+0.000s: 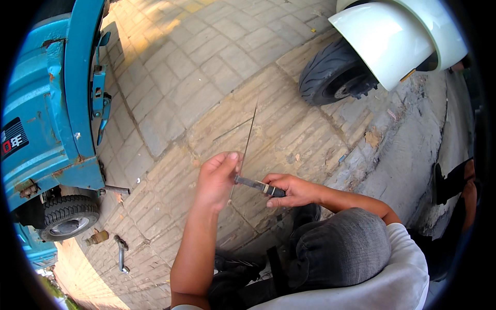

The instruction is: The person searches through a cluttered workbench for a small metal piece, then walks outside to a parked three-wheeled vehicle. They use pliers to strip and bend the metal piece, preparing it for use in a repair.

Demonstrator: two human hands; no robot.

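My left hand (218, 176) is closed around a long, thin metal rod (250, 132), the thumb lying along it. The rod slants upward past the fingers, and a short end shows below the hand. In my right hand (292, 190) is a slim tool with a dark handle (276, 192), pale bands and a grey front part (249, 182). The fingers wrap the handle from above, thumb underneath. Its front end points left and meets the rod beside my left hand; whether they touch I cannot tell.
A blue truck body (51, 113) with a black tyre (70, 214) stands at left. Near it lie a metal wrench-like tool (122, 253) and a brownish cylinder (97, 238). A white vehicle's front wheel (330, 72) is at upper right. Another person's arm (469, 196) shows at the right edge.
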